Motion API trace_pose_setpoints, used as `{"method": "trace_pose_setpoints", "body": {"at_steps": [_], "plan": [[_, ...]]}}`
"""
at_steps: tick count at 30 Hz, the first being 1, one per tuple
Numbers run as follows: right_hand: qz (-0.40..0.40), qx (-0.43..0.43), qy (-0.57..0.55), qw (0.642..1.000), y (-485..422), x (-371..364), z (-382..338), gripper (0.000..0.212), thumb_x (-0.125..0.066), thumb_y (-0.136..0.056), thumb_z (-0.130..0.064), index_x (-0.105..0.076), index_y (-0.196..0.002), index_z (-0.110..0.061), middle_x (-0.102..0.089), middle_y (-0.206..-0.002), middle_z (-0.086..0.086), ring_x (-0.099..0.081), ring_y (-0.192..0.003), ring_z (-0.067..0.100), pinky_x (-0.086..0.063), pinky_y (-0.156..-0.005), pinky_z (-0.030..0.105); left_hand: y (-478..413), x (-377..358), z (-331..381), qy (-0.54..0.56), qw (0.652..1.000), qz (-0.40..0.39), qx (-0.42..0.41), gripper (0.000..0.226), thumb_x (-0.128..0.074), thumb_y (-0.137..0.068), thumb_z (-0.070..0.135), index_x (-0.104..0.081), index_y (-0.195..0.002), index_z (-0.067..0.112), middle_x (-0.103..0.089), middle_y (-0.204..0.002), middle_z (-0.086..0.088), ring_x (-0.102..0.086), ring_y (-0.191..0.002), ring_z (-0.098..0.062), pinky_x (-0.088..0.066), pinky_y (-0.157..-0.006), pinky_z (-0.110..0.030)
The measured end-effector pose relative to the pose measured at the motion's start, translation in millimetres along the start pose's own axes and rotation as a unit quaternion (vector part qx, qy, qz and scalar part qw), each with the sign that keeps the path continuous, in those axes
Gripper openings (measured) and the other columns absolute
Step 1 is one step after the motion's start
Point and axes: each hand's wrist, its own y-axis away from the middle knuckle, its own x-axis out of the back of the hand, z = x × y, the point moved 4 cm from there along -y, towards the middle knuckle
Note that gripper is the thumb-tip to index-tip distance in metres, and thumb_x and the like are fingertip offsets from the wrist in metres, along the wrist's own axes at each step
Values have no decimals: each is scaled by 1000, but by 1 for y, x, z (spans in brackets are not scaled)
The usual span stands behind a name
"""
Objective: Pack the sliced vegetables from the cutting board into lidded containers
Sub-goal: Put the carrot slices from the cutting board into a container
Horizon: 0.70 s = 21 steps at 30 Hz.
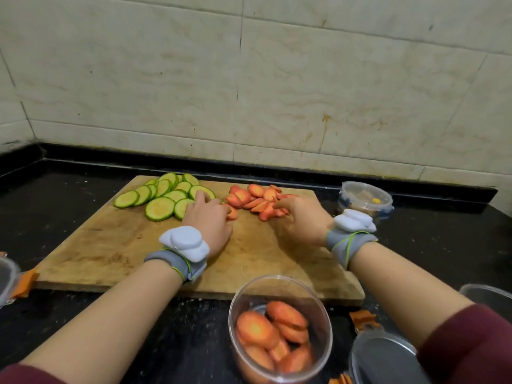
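The open container (279, 328), partly filled with carrot, stands on the dark surface (83, 314) nearest the person, behind both wrists and between the forearms. A loose lid (385, 356) lies beside the right forearm. Both hands are over the board (124, 245). The left hand (207, 217) lies palm down with its fingers bent; whether it grips anything cannot be determined. Zucchini slices (160, 195) lie to its left and ahead of it. The right hand (302, 220) curls its fingers onto the carrot slices (255, 198), which lie between the two hands, at the fingertips. A lidded container (365, 199) stands beyond the right wrist.
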Motion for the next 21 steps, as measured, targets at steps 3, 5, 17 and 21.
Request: {"method": "trace_pose_setpoints", "body": {"at_steps": [3,5,17,21], "plan": [[-4,53,119,991,-20,-9,-4,50,-60,-81,-17,-53,-127,-36,-52,-136,-13,-39,-133,18,-31,-101,28,-13,-6,-2,-27,999,-7,-45,27,-47,-90,20,-62,-111,31,-56,-123,15,-31,-113,-24,-26,-80,-35],[-60,85,171,980,-23,-14,-9,61,-57,-83,-13,-41,-140,-30,-40,-147,-10,-27,-139,20,-25,-107,33,-11,-10,-2,-5,998,-29,-57,30,-47,-89,14,-62,-107,33,-56,-122,16,-31,-110,-23,-27,-79,-34],[-60,82,98,990,-66,-26,-11,28,-57,-82,-28,-63,-108,-18,-68,-105,3,-61,-100,25,-47,-82,29,-37,-21,-2,-2,995,11,-99,29,-39,-99,32,-61,-119,32,-54,-119,10,-35,-114,-23,-27,-83,-34],[-68,12,34,997,-73,-26,-8,32,-61,-82,-33,-61,-112,-19,-66,-105,3,-58,-100,25,-42,-80,27,-38,-22,5,3,995,31,-100,30,-38,-99,32,-62,-116,29,-57,-116,8,-37,-113,-23,-28,-81,-34]]}}
